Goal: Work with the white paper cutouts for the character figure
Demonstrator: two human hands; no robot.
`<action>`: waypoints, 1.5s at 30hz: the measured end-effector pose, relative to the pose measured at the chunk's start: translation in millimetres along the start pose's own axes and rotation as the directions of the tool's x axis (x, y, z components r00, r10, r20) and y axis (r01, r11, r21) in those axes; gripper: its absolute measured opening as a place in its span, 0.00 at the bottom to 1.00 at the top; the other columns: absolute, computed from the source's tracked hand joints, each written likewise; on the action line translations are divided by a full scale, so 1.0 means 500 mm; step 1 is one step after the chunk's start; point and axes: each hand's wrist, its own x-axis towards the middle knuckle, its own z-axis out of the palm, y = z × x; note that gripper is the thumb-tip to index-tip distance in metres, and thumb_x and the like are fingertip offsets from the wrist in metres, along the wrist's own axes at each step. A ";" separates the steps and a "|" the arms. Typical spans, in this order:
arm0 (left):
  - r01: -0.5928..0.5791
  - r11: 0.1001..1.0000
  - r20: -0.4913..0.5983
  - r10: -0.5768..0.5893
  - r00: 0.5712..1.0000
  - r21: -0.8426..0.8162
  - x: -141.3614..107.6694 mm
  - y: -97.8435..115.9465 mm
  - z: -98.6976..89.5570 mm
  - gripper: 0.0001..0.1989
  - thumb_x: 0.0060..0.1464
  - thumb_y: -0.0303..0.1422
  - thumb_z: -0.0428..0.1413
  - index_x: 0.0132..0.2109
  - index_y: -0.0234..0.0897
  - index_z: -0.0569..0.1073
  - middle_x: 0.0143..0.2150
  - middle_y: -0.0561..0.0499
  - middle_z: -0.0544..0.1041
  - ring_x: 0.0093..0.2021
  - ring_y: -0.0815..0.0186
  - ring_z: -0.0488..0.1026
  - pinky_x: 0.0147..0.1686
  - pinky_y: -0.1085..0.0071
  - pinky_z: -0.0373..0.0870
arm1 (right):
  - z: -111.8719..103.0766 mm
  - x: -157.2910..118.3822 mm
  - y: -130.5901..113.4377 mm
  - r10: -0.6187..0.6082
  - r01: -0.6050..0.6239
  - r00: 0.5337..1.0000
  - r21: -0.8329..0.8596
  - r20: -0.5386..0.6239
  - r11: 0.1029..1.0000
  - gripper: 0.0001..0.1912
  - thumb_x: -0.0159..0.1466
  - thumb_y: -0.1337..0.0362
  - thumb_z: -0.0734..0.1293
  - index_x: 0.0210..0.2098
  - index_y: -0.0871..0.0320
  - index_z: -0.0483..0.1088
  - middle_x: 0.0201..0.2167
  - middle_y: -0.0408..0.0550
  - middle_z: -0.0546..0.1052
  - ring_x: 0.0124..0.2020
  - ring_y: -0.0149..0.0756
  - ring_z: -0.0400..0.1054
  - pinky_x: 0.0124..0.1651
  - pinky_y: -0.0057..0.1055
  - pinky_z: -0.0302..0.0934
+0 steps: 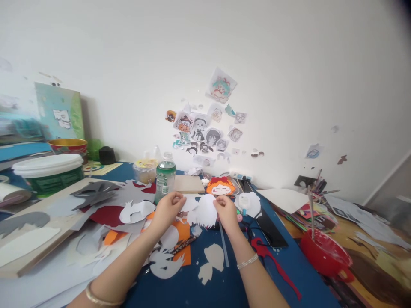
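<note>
My right hand (226, 208) pinches the right edge of a white paper cutout (207, 210) with a rounded top and a jagged lower edge. To its left, my left hand (170, 208) has thumb and fingertips pressed together beside more white paper; what lies between them is too small to tell. Just behind the cutout lies a paper character head (221, 186) with orange hair and a red bow. Below the hands are a patterned pen (184, 244), orange paper (186, 256), a white spiky cutout (165, 263) and pale paper scraps (213, 256) on the blue table surface (199, 295).
A green-labelled bottle (165, 175) stands behind my left hand. Grey and dark red paper pieces (109, 214) cover the left side. Red-handled scissors (276, 267), a black tablet (272, 231) and a red mug (324, 252) are at right. A white-lidded tub (49, 173) stands far left.
</note>
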 end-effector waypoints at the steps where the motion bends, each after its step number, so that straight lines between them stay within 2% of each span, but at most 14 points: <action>1: -0.001 1.000 0.000 0.001 1.000 -0.004 0.000 -0.001 0.000 0.14 0.44 0.45 0.52 0.31 0.39 0.64 0.15 0.57 0.70 0.20 0.61 0.74 0.20 0.72 0.67 | -0.001 -0.001 0.000 -0.014 0.013 0.999 -0.035 -0.031 0.999 0.06 0.49 0.64 0.64 0.27 0.58 0.67 0.24 0.46 0.71 0.28 0.37 0.64 0.32 0.31 0.56; 3: -0.018 1.000 0.008 0.018 1.000 0.005 0.001 -0.004 0.003 0.14 0.45 0.45 0.51 0.31 0.39 0.64 0.14 0.57 0.70 0.18 0.62 0.72 0.19 0.72 0.66 | -0.002 -0.005 -0.006 -0.087 0.076 0.992 -0.123 -0.088 0.989 0.05 0.48 0.67 0.64 0.27 0.58 0.68 0.28 0.48 0.71 0.34 0.40 0.63 0.36 0.32 0.55; 5: -0.038 0.999 0.036 0.037 0.999 0.018 0.001 -0.007 0.008 0.13 0.46 0.44 0.50 0.31 0.39 0.63 0.12 0.57 0.70 0.16 0.63 0.71 0.18 0.73 0.64 | 0.000 -0.010 -0.018 -0.161 0.152 0.986 -0.148 -0.052 0.977 0.05 0.50 0.66 0.63 0.27 0.58 0.68 0.30 0.49 0.72 0.35 0.39 0.63 0.36 0.31 0.55; 7: -0.055 0.998 0.076 0.054 0.996 0.010 0.001 -0.008 0.014 0.13 0.47 0.44 0.50 0.31 0.39 0.63 0.11 0.57 0.69 0.14 0.64 0.69 0.16 0.74 0.63 | 0.003 -0.016 -0.033 -0.198 0.206 0.972 -0.050 0.125 0.977 0.07 0.54 0.62 0.61 0.28 0.58 0.69 0.29 0.48 0.73 0.32 0.37 0.64 0.33 0.29 0.56; 10: -0.078 0.997 0.115 0.079 0.990 -0.012 -0.002 -0.005 0.019 0.12 0.48 0.43 0.49 0.30 0.39 0.62 0.11 0.57 0.69 0.13 0.66 0.67 0.15 0.75 0.62 | 0.001 -0.027 -0.055 -0.222 0.186 0.890 0.128 0.399 0.974 0.11 0.56 0.59 0.61 0.28 0.59 0.72 0.30 0.47 0.74 0.32 0.36 0.66 0.32 0.27 0.57; 13: -0.069 0.998 0.117 0.069 0.991 -0.003 -0.005 0.000 0.019 0.12 0.48 0.42 0.49 0.32 0.38 0.63 0.11 0.57 0.68 0.13 0.68 0.67 0.15 0.76 0.63 | -0.006 -0.035 -0.068 -0.194 0.132 0.851 0.159 0.488 0.978 0.12 0.56 0.59 0.63 0.28 0.59 0.74 0.31 0.47 0.75 0.35 0.36 0.66 0.35 0.28 0.57; 16: -0.013 1.000 0.077 0.013 0.997 0.000 -0.005 0.005 0.017 0.12 0.50 0.42 0.47 0.36 0.37 0.62 0.16 0.56 0.71 0.13 0.68 0.68 0.14 0.75 0.64 | -0.012 -0.031 -0.065 -0.102 0.020 0.891 0.185 0.442 0.982 0.15 0.56 0.57 0.63 0.36 0.59 0.74 0.35 0.49 0.75 0.34 0.36 0.66 0.34 0.28 0.57; 18: 0.032 0.999 0.052 -0.031 0.998 -0.020 -0.003 0.005 0.016 0.13 0.52 0.41 0.45 0.39 0.37 0.60 0.21 0.54 0.73 0.14 0.68 0.69 0.13 0.74 0.64 | -0.013 -0.022 -0.055 -0.049 -0.057 0.916 0.250 0.397 0.966 0.23 0.57 0.55 0.61 0.50 0.56 0.65 0.41 0.49 0.74 0.34 0.34 0.66 0.32 0.27 0.58; 20: 0.051 0.998 0.045 -0.049 0.998 -0.035 0.000 0.002 0.016 0.13 0.53 0.41 0.44 0.41 0.37 0.58 0.24 0.54 0.73 0.14 0.69 0.69 0.13 0.74 0.65 | -0.012 -0.012 -0.040 -0.041 -0.073 0.913 0.262 0.406 0.962 0.28 0.58 0.55 0.60 0.57 0.52 0.55 0.49 0.49 0.70 0.36 0.34 0.67 0.33 0.28 0.59; 23: 0.039 0.999 0.056 -0.038 0.998 -0.020 0.003 -0.003 0.017 0.12 0.54 0.40 0.43 0.41 0.37 0.57 0.23 0.55 0.72 0.13 0.70 0.68 0.14 0.74 0.65 | -0.005 0.000 -0.019 -0.104 0.105 0.906 0.020 0.411 0.994 0.21 0.58 0.58 0.60 0.51 0.55 0.65 0.48 0.48 0.71 0.40 0.36 0.67 0.40 0.31 0.60; 26: 0.027 1.000 0.079 -0.028 0.997 0.012 0.003 -0.006 0.018 0.12 0.53 0.40 0.44 0.40 0.37 0.58 0.23 0.54 0.73 0.13 0.70 0.68 0.15 0.74 0.66 | 0.000 0.003 -0.005 -0.197 0.294 0.916 -0.249 0.349 0.923 0.15 0.56 0.64 0.60 0.42 0.57 0.72 0.43 0.49 0.73 0.45 0.41 0.64 0.47 0.34 0.56; 33: 0.014 0.994 0.112 -0.026 0.993 0.104 0.001 -0.006 0.015 0.10 0.52 0.38 0.45 0.40 0.38 0.60 0.26 0.53 0.74 0.15 0.70 0.69 0.17 0.74 0.66 | 0.003 0.001 0.015 -0.168 0.344 0.927 -0.583 0.335 0.736 0.26 0.46 0.62 0.68 0.46 0.59 0.68 0.44 0.54 0.70 0.47 0.49 0.57 0.50 0.39 0.51; 40: 0.017 0.991 0.132 -0.035 0.991 0.135 -0.006 -0.002 0.017 0.08 0.52 0.35 0.45 0.40 0.37 0.60 0.26 0.52 0.73 0.15 0.70 0.69 0.17 0.75 0.65 | 0.011 0.005 0.024 -0.213 0.305 0.944 -0.417 0.252 0.856 0.22 0.45 0.75 0.63 0.40 0.58 0.70 0.35 0.52 0.70 0.40 0.45 0.60 0.45 0.38 0.53; 45: -0.012 0.988 0.137 -0.010 0.990 0.157 -0.005 -0.004 0.018 0.09 0.51 0.36 0.45 0.38 0.37 0.61 0.26 0.52 0.74 0.16 0.70 0.69 0.19 0.75 0.66 | 0.003 0.004 0.010 -0.199 0.240 0.960 -0.212 0.199 0.947 0.16 0.48 0.72 0.60 0.35 0.59 0.71 0.28 0.47 0.70 0.28 0.36 0.64 0.34 0.32 0.59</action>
